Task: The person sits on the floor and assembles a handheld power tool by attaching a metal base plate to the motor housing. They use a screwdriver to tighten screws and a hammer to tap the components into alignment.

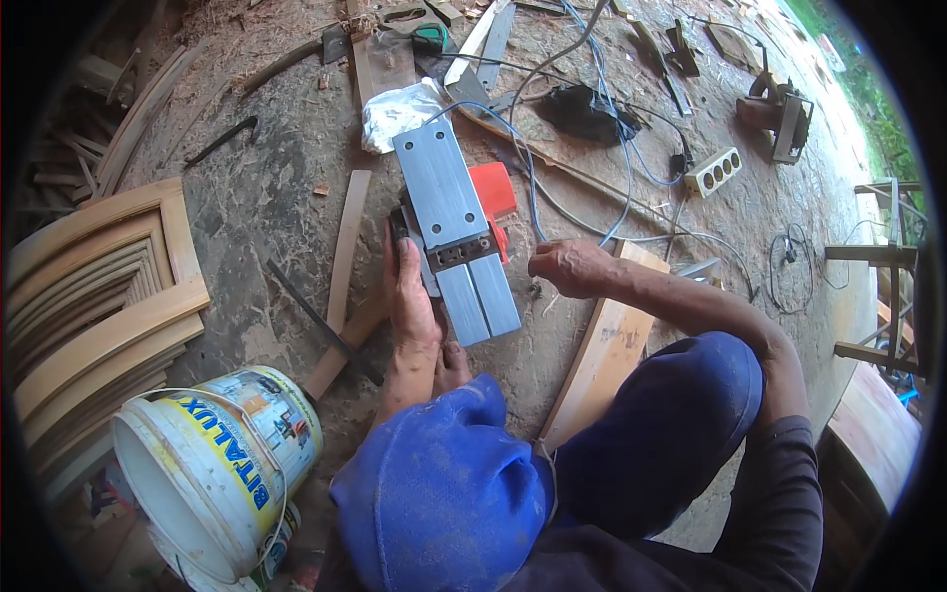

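1. Two blue-clad knees point(424, 493) fill the lower centre; a bucket point(197, 474) tilts at lower left.
2. The left hand point(414, 308) wraps the left side of the planer point(434, 178), its fingers partly hidden.
3. The planer is at centre, metal sole facing up.
4. The right hand point(574, 267), right of centre, curls into a fist near the planer; whether it holds anything, I cannot tell.
5. Frames point(118, 340) stack at left.
6. A socket strip point(713, 172) lies upper right.

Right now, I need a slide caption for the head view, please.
Upturned electric planer, metal sole facing the camera, with left hand against its side and curled right hand nearby.
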`<state>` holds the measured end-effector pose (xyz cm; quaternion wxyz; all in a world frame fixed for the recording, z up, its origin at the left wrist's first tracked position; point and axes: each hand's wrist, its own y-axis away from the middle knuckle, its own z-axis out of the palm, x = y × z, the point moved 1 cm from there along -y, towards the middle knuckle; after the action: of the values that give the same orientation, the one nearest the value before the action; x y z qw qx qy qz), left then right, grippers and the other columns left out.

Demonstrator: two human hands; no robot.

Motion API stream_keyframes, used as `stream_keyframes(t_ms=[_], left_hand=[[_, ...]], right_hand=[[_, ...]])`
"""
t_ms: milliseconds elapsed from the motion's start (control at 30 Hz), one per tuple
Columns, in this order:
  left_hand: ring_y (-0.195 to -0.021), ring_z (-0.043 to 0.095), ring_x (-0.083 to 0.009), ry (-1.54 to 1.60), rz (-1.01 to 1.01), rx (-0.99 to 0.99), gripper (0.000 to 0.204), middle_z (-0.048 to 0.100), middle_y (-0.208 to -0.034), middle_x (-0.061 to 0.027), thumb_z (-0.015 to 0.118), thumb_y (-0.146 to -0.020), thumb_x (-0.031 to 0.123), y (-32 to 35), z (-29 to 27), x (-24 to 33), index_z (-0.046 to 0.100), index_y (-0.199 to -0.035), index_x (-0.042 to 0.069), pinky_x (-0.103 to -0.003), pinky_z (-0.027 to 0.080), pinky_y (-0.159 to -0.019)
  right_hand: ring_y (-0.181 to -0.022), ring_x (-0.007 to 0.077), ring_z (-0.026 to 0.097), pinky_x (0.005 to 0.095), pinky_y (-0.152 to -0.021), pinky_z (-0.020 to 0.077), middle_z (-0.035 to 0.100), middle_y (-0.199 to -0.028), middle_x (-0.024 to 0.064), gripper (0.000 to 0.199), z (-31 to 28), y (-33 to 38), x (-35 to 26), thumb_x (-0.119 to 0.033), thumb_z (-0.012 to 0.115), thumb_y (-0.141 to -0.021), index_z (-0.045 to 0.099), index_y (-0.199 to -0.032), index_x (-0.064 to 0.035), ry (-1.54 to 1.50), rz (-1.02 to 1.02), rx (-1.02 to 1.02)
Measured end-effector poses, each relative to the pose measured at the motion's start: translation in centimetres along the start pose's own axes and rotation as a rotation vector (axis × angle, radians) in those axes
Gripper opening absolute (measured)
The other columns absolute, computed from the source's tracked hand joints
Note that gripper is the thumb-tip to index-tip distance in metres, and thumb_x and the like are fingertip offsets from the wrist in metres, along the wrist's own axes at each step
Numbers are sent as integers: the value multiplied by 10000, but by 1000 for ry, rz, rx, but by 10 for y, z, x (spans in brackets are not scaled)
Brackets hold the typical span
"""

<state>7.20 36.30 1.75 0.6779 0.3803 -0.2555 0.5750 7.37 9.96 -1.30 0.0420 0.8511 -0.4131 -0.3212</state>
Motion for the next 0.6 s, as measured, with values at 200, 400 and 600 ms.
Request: stream_keyframes(t_ms=[200, 400, 600], left_hand=[[-1383, 451, -275, 8, 3, 16, 699, 389, -1545, -172, 498, -1064, 367, -2, -1, -4, 186, -1589, 26, -392, 395, -1135], [-1366, 462, -257, -30, 43, 31, 659, 410, -1528, -166, 496, -1070, 318, -3, 6, -9, 214, -1583, 15, -386, 391, -1134], [-1385, 436, -242, -56, 92, 82, 633, 408, -1532, -153, 498, -1072, 254, 0, 12, -1, 216, -1589, 22, -378, 354, -1159]], right_hand=[[-953, 386, 672, 497, -782, 549, 636, -992, 148, 103, 12, -3, -11, -140, 597, -895, 642, -967, -80, -22, -15, -67], [-900, 419, 664, 490, -766, 528, 670, -929, 161, 85, 21, 0, 11, -124, 620, -879, 631, -924, -53, -163, -1, 22], [-716, 133, 601, 322, -655, 505, 622, -752, 65, 209, -49, -9, 7, -160, 630, -923, 675, -1082, -31, -677, 140, 353]])
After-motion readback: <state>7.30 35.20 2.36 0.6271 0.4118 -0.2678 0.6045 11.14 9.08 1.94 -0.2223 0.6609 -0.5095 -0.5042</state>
